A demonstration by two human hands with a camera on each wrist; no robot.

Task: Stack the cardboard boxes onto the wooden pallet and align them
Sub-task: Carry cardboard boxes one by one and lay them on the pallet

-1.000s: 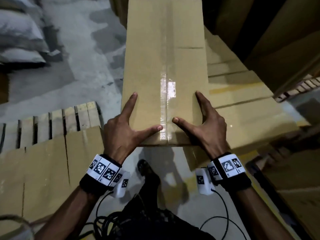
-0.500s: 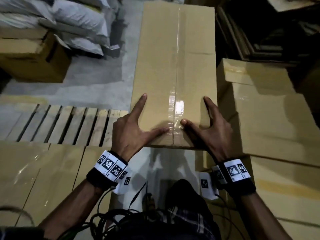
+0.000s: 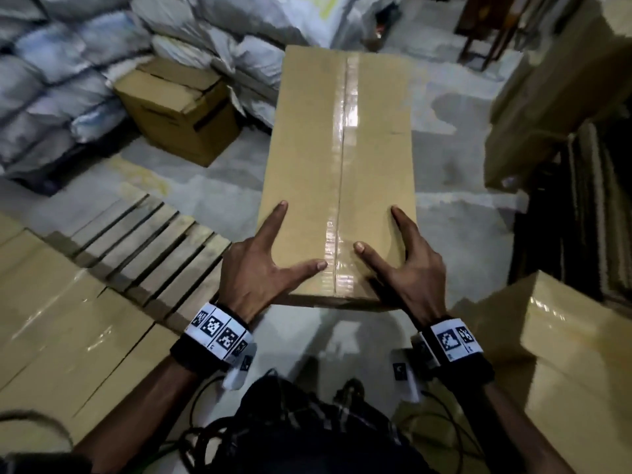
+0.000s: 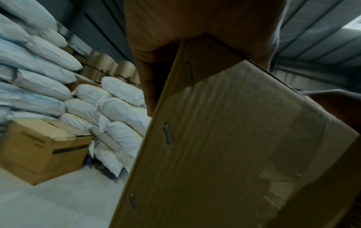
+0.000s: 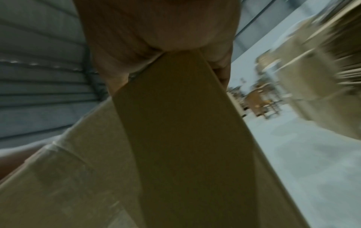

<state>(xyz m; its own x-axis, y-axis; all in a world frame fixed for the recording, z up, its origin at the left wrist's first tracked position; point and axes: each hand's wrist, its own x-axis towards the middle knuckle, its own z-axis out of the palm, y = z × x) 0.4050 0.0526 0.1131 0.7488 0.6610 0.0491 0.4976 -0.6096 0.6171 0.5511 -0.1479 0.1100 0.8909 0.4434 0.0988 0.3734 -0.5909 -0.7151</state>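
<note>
A long taped cardboard box (image 3: 338, 159) hangs in the air in front of me, its length pointing away. My left hand (image 3: 260, 265) grips its near left corner and my right hand (image 3: 407, 265) its near right corner. On each hand the thumb and forefinger lie on the lid; the other fingers are hidden below. In the left wrist view the box's (image 4: 234, 146) stapled end sits in the left hand (image 4: 175, 30). The right wrist view shows the box (image 5: 175, 138) wedged into the right hand (image 5: 156, 23). The wooden pallet (image 3: 154, 241) lies at the left, with flat boxes (image 3: 61, 323) on its near part.
White sacks (image 3: 68, 80) are piled at the back left, with an open carton (image 3: 178, 111) in front of them. More boxes (image 3: 564, 354) stand at my right, and a taller stack (image 3: 554, 90) rises at the far right. Bare concrete floor (image 3: 461, 165) lies under the carried box.
I have turned left with the box, away from the stack on the right. The pallet and the sacks have come into view. Both hands keep the same hold.
</note>
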